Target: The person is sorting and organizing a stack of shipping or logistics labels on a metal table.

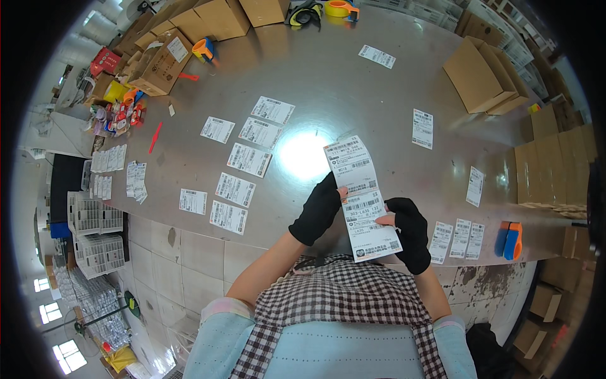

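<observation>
A strip of white printed shipping labels (364,221) is held out in front of me, tilted over the near edge of the metal table (328,82). My left hand (320,208), in a black glove with bare fingertips, grips the strip's left edge near its middle. Lower down, my right hand (407,234), gloved alike, pinches the right edge with thumb and fingers. Left of the strip, several single labels (250,160) lie spread on the table. Three more labels (460,239) lie side by side just right of my right hand.
An orange and blue tape dispenser (509,240) stands at the near right edge. Single labels (423,129) dot the right side. Cardboard boxes (480,76) stand at far right and back left. Stacked labels (135,180) and a red strip (155,138) lie at left.
</observation>
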Motion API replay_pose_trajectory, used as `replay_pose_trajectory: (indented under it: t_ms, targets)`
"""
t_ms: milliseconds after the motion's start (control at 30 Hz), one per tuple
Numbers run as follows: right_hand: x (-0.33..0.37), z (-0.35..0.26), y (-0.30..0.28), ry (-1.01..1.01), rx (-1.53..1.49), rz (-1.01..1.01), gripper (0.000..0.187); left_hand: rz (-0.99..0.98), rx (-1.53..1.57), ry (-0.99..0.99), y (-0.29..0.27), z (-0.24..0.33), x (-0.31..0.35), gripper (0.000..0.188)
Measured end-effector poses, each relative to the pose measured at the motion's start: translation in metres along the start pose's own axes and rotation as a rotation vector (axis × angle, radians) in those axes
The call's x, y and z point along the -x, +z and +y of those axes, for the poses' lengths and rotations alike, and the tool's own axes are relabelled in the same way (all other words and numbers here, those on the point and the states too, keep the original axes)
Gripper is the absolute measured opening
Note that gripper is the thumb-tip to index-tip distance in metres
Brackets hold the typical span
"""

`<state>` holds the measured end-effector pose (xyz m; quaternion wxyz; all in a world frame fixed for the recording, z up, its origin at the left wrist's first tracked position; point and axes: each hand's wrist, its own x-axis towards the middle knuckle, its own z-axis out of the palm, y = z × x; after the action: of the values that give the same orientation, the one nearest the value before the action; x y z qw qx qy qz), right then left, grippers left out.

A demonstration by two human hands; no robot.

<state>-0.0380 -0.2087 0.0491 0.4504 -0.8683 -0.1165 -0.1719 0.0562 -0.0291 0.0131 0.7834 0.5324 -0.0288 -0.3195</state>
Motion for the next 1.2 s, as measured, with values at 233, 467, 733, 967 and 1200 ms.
replay_pose_trajectory:
  t_ms: [233, 467, 733, 967, 1200]
  targets:
    - [0.004, 0.006, -0.004, 0.236, -0.486, -0.066, 0.020, 0.068, -0.030, 0.062, -0.011, -0.007, -0.001, 0.041]
    - [-0.016, -0.003, -0.030, -0.035, -0.314, -0.147, 0.021, -0.196, -0.774, 0.642, 0.000, 0.042, -0.009, 0.043]
    - [-0.025, -0.008, -0.050, -0.236, -0.167, -0.209, 0.022, -0.628, -1.097, 0.562, 0.013, 0.070, -0.039, 0.031]
    - [-0.026, -0.010, -0.059, -0.225, 0.001, -0.306, 0.025, -0.528, -1.045, 0.611, 0.018, 0.064, -0.041, 0.018]
    - [-0.034, -0.004, -0.051, -0.338, -0.005, -0.203, 0.026, -0.364, -1.038, 0.695, 0.026, 0.057, -0.043, 0.017]
